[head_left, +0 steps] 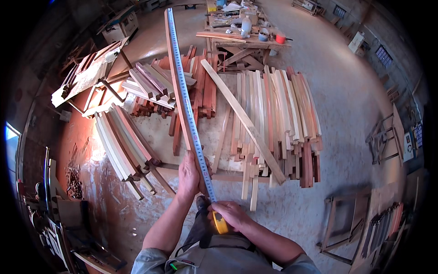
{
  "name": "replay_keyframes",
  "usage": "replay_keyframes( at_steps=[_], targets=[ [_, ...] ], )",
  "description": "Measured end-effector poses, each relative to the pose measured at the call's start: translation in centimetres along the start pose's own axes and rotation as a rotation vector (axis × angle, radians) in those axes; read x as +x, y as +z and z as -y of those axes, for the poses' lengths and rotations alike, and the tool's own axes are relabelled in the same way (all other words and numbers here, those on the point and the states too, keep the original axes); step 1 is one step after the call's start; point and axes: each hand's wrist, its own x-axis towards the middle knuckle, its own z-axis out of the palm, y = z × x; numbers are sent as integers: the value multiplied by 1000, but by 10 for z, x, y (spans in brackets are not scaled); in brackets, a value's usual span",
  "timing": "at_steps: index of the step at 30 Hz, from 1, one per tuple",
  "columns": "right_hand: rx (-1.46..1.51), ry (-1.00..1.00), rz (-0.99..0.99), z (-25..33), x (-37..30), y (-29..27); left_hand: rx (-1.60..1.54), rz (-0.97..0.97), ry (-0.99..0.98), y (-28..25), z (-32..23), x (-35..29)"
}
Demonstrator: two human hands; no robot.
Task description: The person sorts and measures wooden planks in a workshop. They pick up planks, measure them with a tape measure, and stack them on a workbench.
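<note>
Left hand: The left hand [189, 173] is gripping a long wooden strip [178, 96] near its lower end, its fingers wrapping around the wood and partly hiding behind it.
Right hand: The right hand [233, 214] is holding a yellow tape measure [220, 223] in front of the person's waist, its fingers gripping the case and its blade end.
Strip: The wood is pointing up and away from the body, leaning slightly left.
Blade: The pale tape blade [184, 93] is running along the strip's right side, from the case to the far end.
Right-hand stock: Many narrow battens [292, 105] are lying side by side, with a longer plank [244, 118] crossing them diagonally.
Left-hand stock: Several pale and reddish lengths [121, 141] are lying at a slant, near a reddish pile [207, 91].
Background: A cluttered tabletop [248, 44] is carrying a bottle [246, 27] and a red container [280, 38].
</note>
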Motion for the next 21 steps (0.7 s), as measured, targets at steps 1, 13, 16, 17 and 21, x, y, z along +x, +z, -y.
replay_keyframes(
  at_steps=[1, 13, 16, 17, 21],
  targets=[
    [-32, -12, -5, 1, -1, 1, -8, 9, 10, -2, 1, 0],
    [220, -71, -8, -10, 9, -16, -41, -54, -97, -3, 4, 4],
    [253, -172, -39, 10, 2, -32, -110, -54, -135, -5, 4, 6],
    [282, -219, -32, 10, 2, -38, -125, -60, -145, -8, 8, 6],
    [274, -271, -120, 8, -7, -64, -81, -29, -133, -10, 29, 13]
  ],
)
